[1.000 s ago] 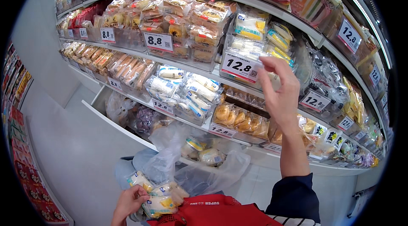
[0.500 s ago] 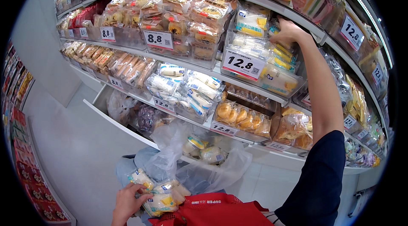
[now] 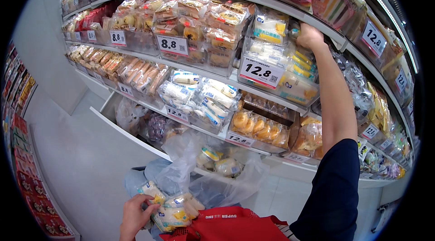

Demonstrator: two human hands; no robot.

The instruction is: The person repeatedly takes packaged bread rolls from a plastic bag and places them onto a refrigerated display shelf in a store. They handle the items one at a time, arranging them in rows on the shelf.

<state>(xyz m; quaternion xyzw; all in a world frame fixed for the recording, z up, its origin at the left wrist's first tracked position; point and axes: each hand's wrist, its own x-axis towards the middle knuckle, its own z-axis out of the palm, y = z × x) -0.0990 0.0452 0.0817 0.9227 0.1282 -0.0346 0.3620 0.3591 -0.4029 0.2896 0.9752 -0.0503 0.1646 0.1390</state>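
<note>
In my lap lie several clear-wrapped white bread packets [image 3: 174, 209] with yellow and blue print. My left hand [image 3: 136, 209] is closed at their left side, thumb and fingers on the wrapping. My right arm stretches up to the shelf, where my right hand [image 3: 310, 37] reaches over the right side of a clear bin [image 3: 294, 88], its fingers mostly hidden under the shelf above. Similar wrapped bread packets [image 3: 301, 62] fill that bin, and one more packet [image 3: 270, 27] stands upright just left of my hand.
A pulled-out drawer [image 3: 129, 130] below the shelves holds bagged bread and a loose clear plastic bag [image 3: 181, 159]. Bins of wrapped rolls [image 3: 195, 19] and buns [image 3: 258, 125] line the shelves. The shelf edge [image 3: 326, 22] runs just above my right hand. Another product rack [image 3: 36, 168] stands at left.
My right hand has reached slightly deeper into the bin, so less of its fingers shows, and the forearm has shifted left. My left hand stays at the packets in my lap.
</note>
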